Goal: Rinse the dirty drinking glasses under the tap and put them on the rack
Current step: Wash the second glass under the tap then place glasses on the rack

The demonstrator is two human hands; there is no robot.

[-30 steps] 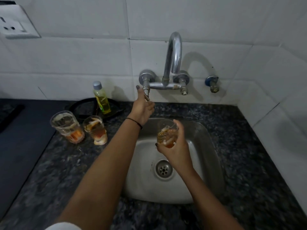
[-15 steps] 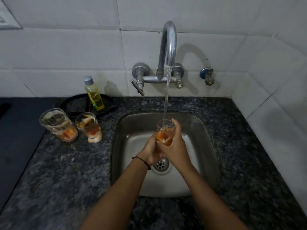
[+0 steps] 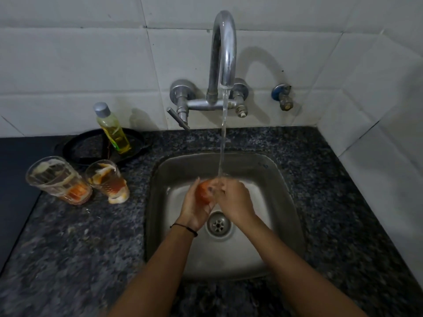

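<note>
Glass (image 3: pixel 205 191) in both hands under running tap (image 3: pixel 223 53); no legible writing.

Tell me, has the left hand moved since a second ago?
Yes. The left hand has left the tap lever at the wall and come down toward the person, over the sink, where it cups the glass under the water.

White wall tiles (image 3: pixel 68 65) are seen dimly lit behind a dark speckled granite counter (image 3: pixel 68 248), into which a steel sink (image 3: pixel 286 202) is set.
</note>
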